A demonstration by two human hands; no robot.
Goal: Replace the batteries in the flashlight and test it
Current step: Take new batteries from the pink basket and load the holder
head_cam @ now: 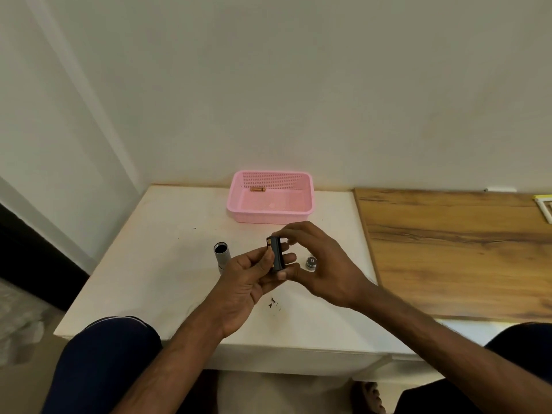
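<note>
On the white bench [167,264] in the frame's centre, below the pink basket [270,218], the left hand [248,282] and right hand [325,264] both grip the black battery holder [277,253] between flashlight body [221,255] and cap [311,262], and if the battery [269,245] in it sits reversed, I think the light will stay dead.

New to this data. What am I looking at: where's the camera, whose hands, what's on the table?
No machine here: a person works bare-handed. The one picture comes from a camera on their head, looking down, so the arms enter from below. The left hand and right hand both hold a black battery holder above the white table. On the table: the grey flashlight tube, open end up, left of the hands; its cap to the right; a pink basket at the back with one battery inside.
</note>
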